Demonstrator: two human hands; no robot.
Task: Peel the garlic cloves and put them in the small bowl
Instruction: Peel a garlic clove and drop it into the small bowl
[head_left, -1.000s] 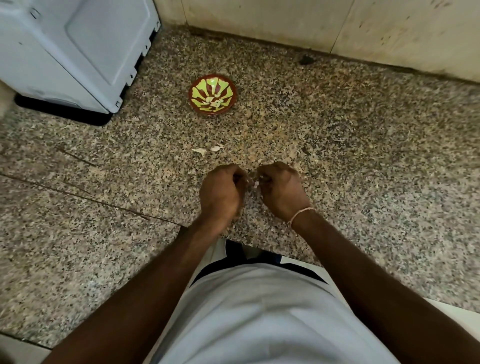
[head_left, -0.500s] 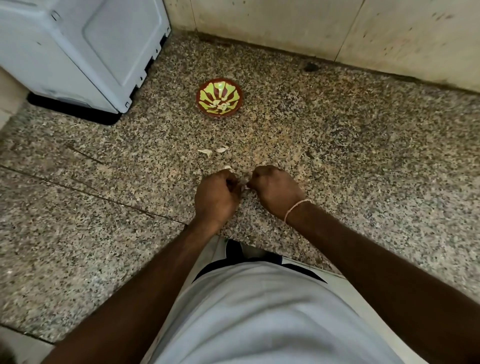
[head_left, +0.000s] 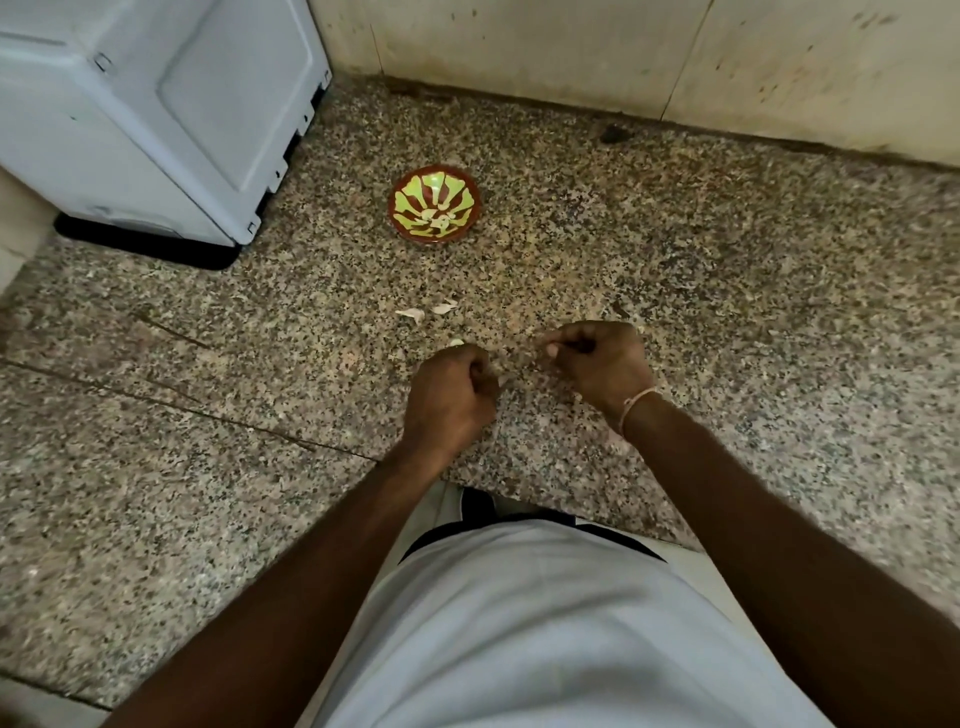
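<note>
The hands, joined earlier, were drawn apart. The left hand (head_left: 451, 395) was curled, its contents hidden. A pale scrap was pinched by the right hand (head_left: 602, 364). The small bowl (head_left: 435, 209) stood beyond, holding peeled cloves.

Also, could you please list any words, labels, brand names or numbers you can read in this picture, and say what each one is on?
None: no readable text shows anywhere in this view.
The white appliance shows plain panels, with no label or brand visible.
The small bowl carries only a green and red pattern, no lettering.
The granite counter and the wall bear only specks and stains.
</note>
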